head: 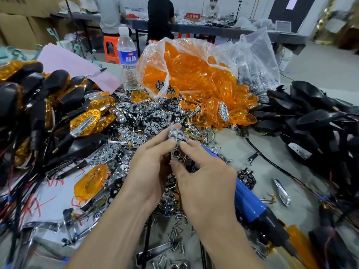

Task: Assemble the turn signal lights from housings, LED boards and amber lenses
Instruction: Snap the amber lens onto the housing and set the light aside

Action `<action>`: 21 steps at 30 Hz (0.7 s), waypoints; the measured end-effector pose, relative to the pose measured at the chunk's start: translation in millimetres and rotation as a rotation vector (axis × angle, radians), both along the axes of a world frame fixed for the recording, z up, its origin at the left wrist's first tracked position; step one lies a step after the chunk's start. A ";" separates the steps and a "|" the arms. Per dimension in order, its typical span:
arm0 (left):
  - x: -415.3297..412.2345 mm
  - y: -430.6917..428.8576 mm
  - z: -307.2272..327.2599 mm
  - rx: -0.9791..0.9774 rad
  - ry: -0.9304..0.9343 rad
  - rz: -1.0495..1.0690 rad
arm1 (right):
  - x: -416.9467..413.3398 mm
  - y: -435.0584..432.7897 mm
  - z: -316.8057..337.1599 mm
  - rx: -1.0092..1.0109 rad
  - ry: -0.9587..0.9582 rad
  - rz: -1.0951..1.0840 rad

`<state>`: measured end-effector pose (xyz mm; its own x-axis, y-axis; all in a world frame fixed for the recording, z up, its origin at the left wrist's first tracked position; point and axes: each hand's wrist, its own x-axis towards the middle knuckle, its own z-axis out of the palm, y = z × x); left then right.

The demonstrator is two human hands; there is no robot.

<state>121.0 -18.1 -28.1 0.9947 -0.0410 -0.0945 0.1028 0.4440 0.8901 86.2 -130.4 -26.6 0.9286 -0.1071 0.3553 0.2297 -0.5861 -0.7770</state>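
Note:
Both hands meet at the middle of the table around one chrome honeycomb reflector piece (177,137). My left hand (149,164) grips its left side with thumb and fingers. My right hand (202,171) pinches its lower right part. A heap of loose chrome reflectors (147,119) lies just beyond the hands. Amber lenses (194,70) fill an open plastic bag behind the heap and spill out to its right. Black housings (314,117) with wires are piled at the right. Finished lights with amber lenses (85,121) are stacked at the left.
A blue-handled electric tool (250,200) lies under my right forearm. Small screws (174,233) are scattered near the front. A water bottle (126,57) stands behind the heap, next to pink paper (73,63) with a pen. People work at a far table.

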 end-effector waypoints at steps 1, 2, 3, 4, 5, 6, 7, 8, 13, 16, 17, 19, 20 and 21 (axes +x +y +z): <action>0.0 -0.3 -0.7 0.007 -0.003 0.015 | 0.1 0.1 0.7 -0.034 -0.012 0.000; 1.4 -0.7 -1.7 0.023 -0.004 0.036 | 0.1 0.2 1.0 -0.068 -0.029 -0.006; 1.6 -0.9 -2.5 0.044 -0.006 0.056 | 0.0 0.2 0.8 -0.088 -0.036 -0.009; 2.5 -0.5 -3.1 0.061 -0.012 0.071 | -0.4 0.5 0.4 -0.080 -0.032 -0.007; 3.1 -0.1 -3.3 0.070 -0.018 0.085 | -1.1 0.9 0.8 -0.049 -0.017 0.002; 3.6 0.4 -3.3 0.071 -0.023 0.099 | -1.4 0.8 0.8 -0.017 -0.006 0.012; 3.9 1.0 -2.7 0.071 -0.029 0.111 | -1.4 0.2 0.9 -0.001 -0.003 0.019; 4.5 1.2 -1.9 0.075 -0.039 0.125 | -0.3 -1.1 0.7 0.008 -0.012 0.022; 6.0 1.0 2.9 0.085 -0.101 0.135 | 12.0 -13.2 0.3 0.408 0.062 0.067; 4.9 0.7 4.7 0.083 -0.126 0.135 | 16.9 -14.4 1.8 0.475 0.135 0.172; 4.4 0.5 5.4 0.083 -0.135 0.133 | 17.5 -14.6 2.7 0.529 0.159 0.209; 2.8 -0.3 6.7 0.100 -0.151 0.113 | 20.4 -17.2 0.4 0.600 0.190 0.264; 2.0 -0.5 7.0 0.112 -0.156 0.101 | 21.9 -18.7 -1.4 0.614 0.200 0.288; 1.2 -0.4 7.2 0.121 -0.158 0.088 | 22.5 -19.9 -2.3 0.632 0.210 0.303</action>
<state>122.2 -18.4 -20.9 0.9967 0.0492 0.0644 -0.0772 0.3342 0.9393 108.7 -150.3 -28.9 0.9918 0.0394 0.1215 0.1193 0.0541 -0.9914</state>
